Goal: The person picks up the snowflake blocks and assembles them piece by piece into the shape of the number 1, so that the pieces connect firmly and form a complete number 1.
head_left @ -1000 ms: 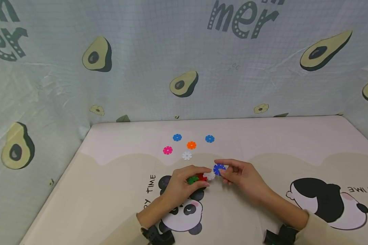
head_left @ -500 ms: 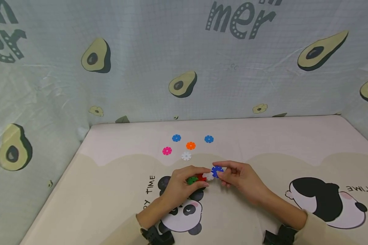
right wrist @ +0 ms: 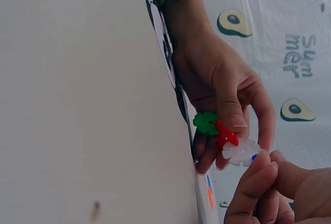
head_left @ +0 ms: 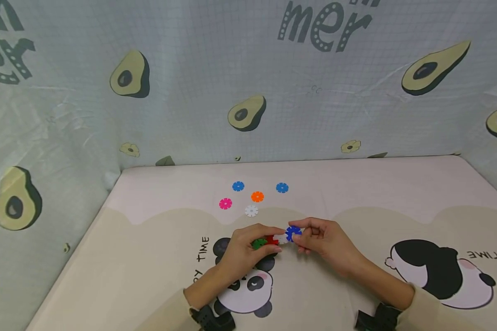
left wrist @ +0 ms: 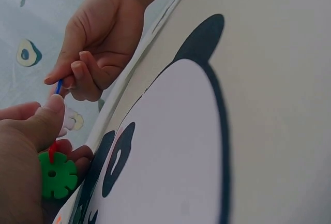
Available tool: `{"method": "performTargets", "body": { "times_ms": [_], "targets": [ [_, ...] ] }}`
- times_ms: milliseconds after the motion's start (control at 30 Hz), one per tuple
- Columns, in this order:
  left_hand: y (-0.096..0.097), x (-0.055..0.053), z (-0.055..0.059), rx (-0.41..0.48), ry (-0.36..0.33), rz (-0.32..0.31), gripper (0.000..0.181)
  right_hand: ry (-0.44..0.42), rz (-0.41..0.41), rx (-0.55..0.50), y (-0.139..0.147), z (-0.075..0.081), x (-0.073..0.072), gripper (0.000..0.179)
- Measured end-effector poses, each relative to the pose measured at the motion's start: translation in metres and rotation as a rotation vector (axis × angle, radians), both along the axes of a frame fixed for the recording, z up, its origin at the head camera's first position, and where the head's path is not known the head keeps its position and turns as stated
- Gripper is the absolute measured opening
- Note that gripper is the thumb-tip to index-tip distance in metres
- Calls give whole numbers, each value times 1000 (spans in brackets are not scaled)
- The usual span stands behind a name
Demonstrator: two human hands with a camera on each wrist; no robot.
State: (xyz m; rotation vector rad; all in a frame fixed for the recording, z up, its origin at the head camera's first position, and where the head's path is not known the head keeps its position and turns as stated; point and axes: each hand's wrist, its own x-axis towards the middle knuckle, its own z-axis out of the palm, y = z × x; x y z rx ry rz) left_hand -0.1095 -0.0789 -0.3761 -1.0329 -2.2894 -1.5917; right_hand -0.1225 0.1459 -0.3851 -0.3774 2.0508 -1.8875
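Observation:
My left hand (head_left: 245,244) holds a short chain of notched plastic interlocking discs over the table. The chain runs from a green disc (right wrist: 206,122) through a red disc (right wrist: 226,136) to a white disc (right wrist: 242,153). Between thumb and index finger, my right hand (head_left: 329,238) pinches a dark blue disc (head_left: 293,233), whose edge meets the white one. In the right wrist view, fingertips hide most of the blue disc. How deeply the blue and white notches fit together, I cannot tell.
Farther back on the table (head_left: 149,266) lie two light blue discs, one left (head_left: 238,186) and one right (head_left: 282,187). An orange disc (head_left: 257,196), a pink disc (head_left: 225,203) and a loose white disc (head_left: 251,211) lie nearby. A patterned curtain (head_left: 190,92) rises behind.
My right hand has shifted slightly left, bringing the blue disc against the chain's white disc. The left hand stays nearly still; the loose discs have not been moved.

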Motion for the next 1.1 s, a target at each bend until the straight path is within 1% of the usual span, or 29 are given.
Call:
{"method": "performTargets", "body": {
  "times_ms": [133, 333, 433, 500, 600, 733, 833, 933, 1100],
  "targets": [
    [0, 0, -1, 13, 2, -19, 31, 4, 9, -6, 1, -1, 0, 45],
    [0, 1, 3, 17, 4, -37, 30, 1, 16, -27, 1, -1, 1, 44],
    [0, 0, 4, 12, 29, -40, 30, 4, 20, -35, 1, -1, 1, 43],
    [0, -1, 3, 15, 30, -44, 30, 7, 24, -39, 1, -1, 2, 42],
    [0, -4, -5, 12, 32, -47, 31, 5, 26, -41, 0, -2, 2, 41],
    [-1, -11, -22, 7, 20, -49, 32, -5, 24, -51, 0, -4, 1, 41],
    [-2, -14, -29, 1, 27, -49, 31, -12, 19, -58, -1, -5, 1, 41],
    [-3, -15, -32, 11, 22, -58, 30, -22, 16, -71, -1, -6, 2, 41],
    [-3, -14, -31, 18, 16, -66, 30, -51, 14, -113, -2, -7, 4, 42]
  ]
}}
